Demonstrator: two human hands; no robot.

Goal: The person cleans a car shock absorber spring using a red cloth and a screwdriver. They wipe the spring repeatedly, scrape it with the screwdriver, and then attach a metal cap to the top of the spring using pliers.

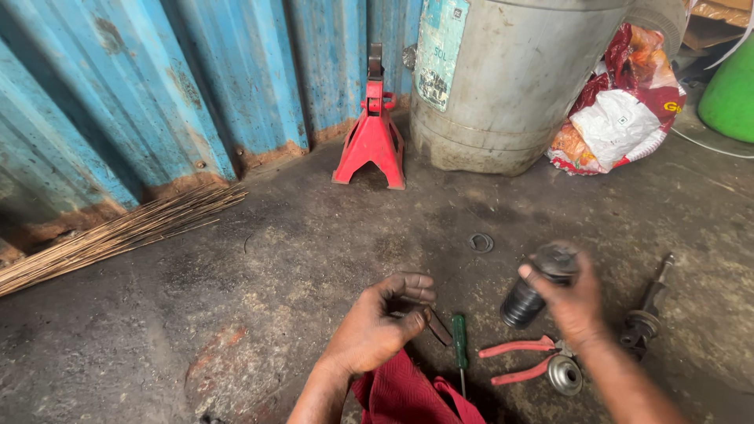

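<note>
Ribbed black rubber boot (525, 301) sits in the closed grip of the right hand (572, 302), lifted above the gritty concrete floor (259, 259). Left hand (378, 326) curls shut around a thin dark metal strip (434, 322). Beside them lie a green-handled screwdriver (460, 342) and red-handled pliers (522, 358).

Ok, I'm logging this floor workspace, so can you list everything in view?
jack stand: 1, red, by the wall
corrugated wall: 1, blue, rusty base, back left
drum: 1, grey, back centre
sack: 1, red and white, right of drum
green container: 1, far right edge
stick bundle: 1, tan, left floor
ring: 1, dark, mid floor
screwdriver: 1, green handle
pliers: 1, red handles
metal cup: 1, silvery
shaft: 1, dark, right
red cloth: 1, bottom
rubber boot: 1, black, in right hand
left hand: curled, holds small dark piece
right hand: grips boot
</note>
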